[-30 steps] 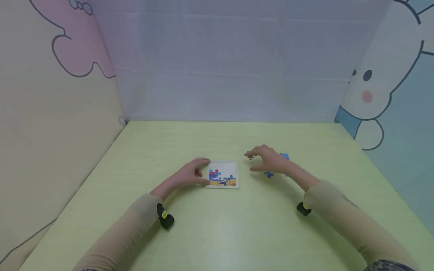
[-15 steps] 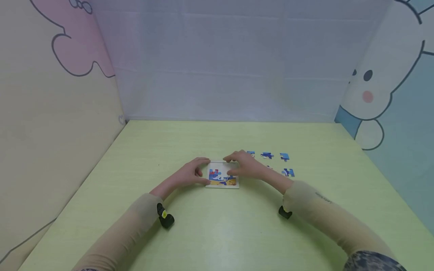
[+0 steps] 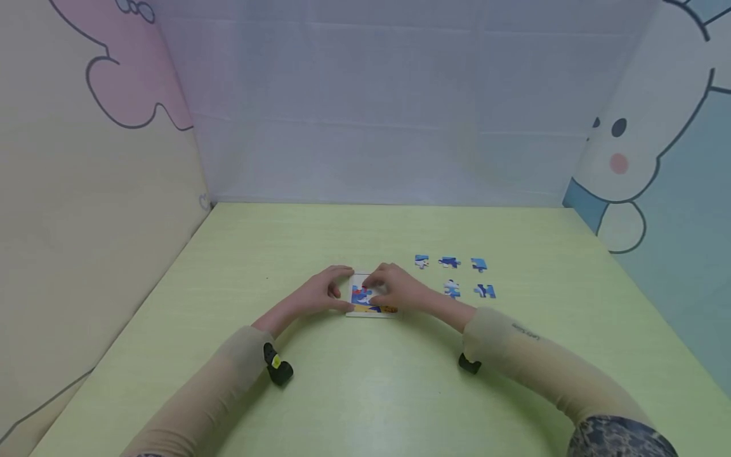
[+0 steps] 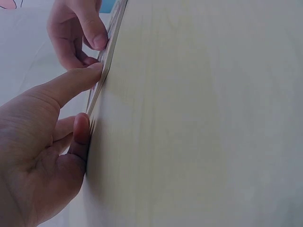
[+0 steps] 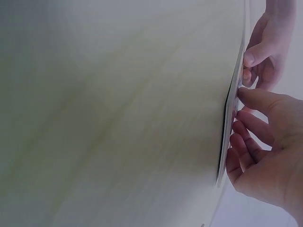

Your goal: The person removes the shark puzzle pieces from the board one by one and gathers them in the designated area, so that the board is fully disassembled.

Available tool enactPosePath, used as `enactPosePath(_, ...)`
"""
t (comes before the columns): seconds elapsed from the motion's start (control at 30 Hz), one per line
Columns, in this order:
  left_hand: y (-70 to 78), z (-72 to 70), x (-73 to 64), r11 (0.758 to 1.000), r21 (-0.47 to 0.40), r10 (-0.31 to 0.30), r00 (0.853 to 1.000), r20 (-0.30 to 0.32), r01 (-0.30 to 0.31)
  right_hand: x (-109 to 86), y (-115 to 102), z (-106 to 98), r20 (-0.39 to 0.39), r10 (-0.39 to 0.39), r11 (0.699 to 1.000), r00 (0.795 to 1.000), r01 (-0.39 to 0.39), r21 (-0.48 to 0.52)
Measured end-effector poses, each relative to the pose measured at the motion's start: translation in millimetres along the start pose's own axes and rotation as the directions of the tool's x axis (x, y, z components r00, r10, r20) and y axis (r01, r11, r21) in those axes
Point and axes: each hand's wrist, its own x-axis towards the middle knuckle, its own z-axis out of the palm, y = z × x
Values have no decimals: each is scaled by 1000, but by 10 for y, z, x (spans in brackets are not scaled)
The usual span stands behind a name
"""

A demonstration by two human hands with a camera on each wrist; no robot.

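Observation:
A square white-framed jigsaw puzzle tray (image 3: 374, 315) lies on the table, with blue, red and orange pieces along its lower part. My left hand (image 3: 311, 293) grips the tray's left edge, index finger at the upper corner and thumb at the lower. Over the tray's right half, my right hand (image 3: 400, 289) bends its thumb and index finger down and pinches a puzzle piece that is mostly hidden beneath the fingers. The right wrist view shows those fingertips (image 5: 243, 92) right at the tray's face, the other fingers curled beside its edge.
Several loose puzzle pieces lie right of the tray in two rows, among them a blue-and-white one (image 3: 452, 289) and a blue corner one (image 3: 478, 264). The pale yellow-green table (image 3: 365, 381) meets a white cloth (image 3: 365, 114) at the back and printed panels at both sides.
My right hand has moved left from above the loose pieces onto the tray, its thumb and index finger coming closer together. My left hand has stayed at the tray's left edge.

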Motion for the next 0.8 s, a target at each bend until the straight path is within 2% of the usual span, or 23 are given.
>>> enactPosePath(0.1, -3, -2, 1, 1000, 1, -2, 1000, -1, 2, -2, -35, -17, 1, 0, 1000, 1000, 0, 16)
enactPosePath(0.33, -4, -4, 7, 1000, -9, 7, 1000, 1, -7, -3, -121, -42, 30, 51, 995, 998, -53, 89)
enactPosePath(0.8, -26, -2, 4, 1000, -20, 16, 1000, 2, -16, 15, -150, -39, 44, 22, 996, 999, -26, 87)
